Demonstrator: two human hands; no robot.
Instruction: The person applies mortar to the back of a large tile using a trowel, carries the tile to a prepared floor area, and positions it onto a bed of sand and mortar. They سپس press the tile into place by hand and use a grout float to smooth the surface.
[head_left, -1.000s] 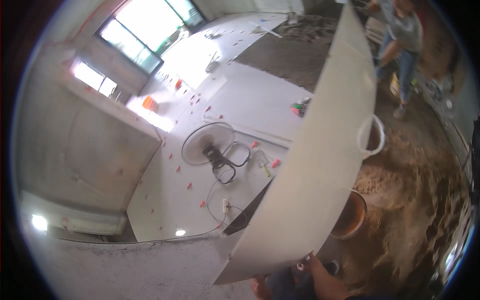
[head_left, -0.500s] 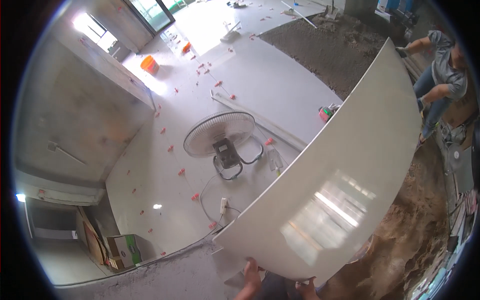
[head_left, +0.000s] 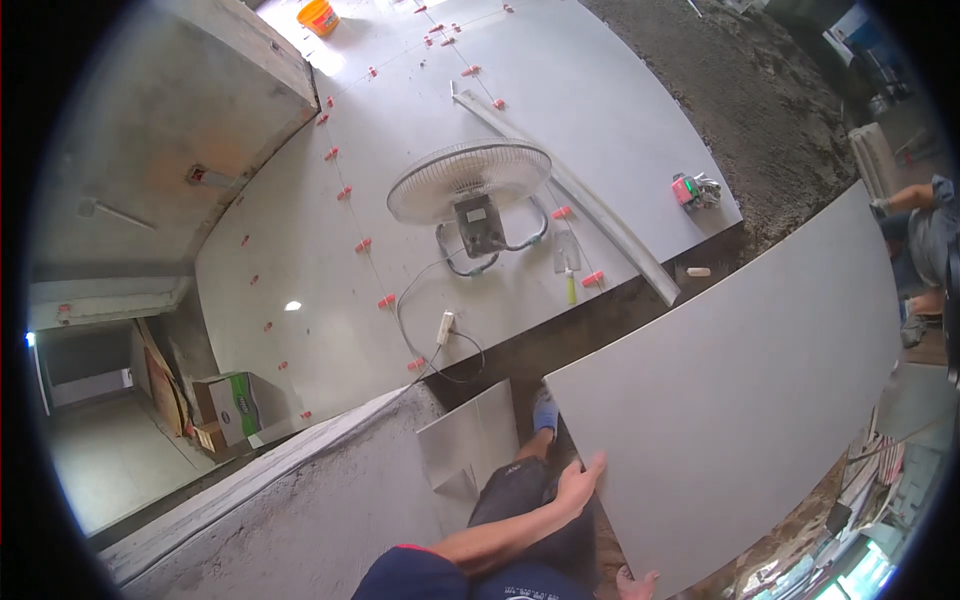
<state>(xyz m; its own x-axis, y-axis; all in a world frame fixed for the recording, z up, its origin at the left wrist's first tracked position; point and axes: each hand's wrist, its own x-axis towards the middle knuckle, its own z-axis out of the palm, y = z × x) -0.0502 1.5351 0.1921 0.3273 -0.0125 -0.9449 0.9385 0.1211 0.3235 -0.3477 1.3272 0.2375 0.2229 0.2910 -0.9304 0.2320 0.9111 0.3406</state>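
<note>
A large pale floor tile [head_left: 740,370] lies tilted across the right half of the view, its near-left edge close to my body. My left hand [head_left: 580,487] grips that edge, the thumb at the top and the other fingers partly hidden beneath. Lower down along the same edge, my right hand [head_left: 637,585] holds the tile near its bottom corner; the picture's rim cuts off part of it. At the tile's far end, a co-worker's gloved hand [head_left: 880,207] is on its edge. A smaller cut tile [head_left: 470,435] leans against the low wall beside my leg.
Laid tiles with red levelling clips [head_left: 388,301] end at a dark gap. On them stand a floor fan [head_left: 480,200], a power strip [head_left: 445,328], a long metal straightedge [head_left: 600,215], a trowel [head_left: 567,252] and a red-green tool [head_left: 684,190]. A concrete ledge [head_left: 290,490] runs at left.
The large tile has gone from steeply raised to lower and flatter, uncovering the dark gap and my foot. My view has shifted down, and the co-worker now bends lower.
</note>
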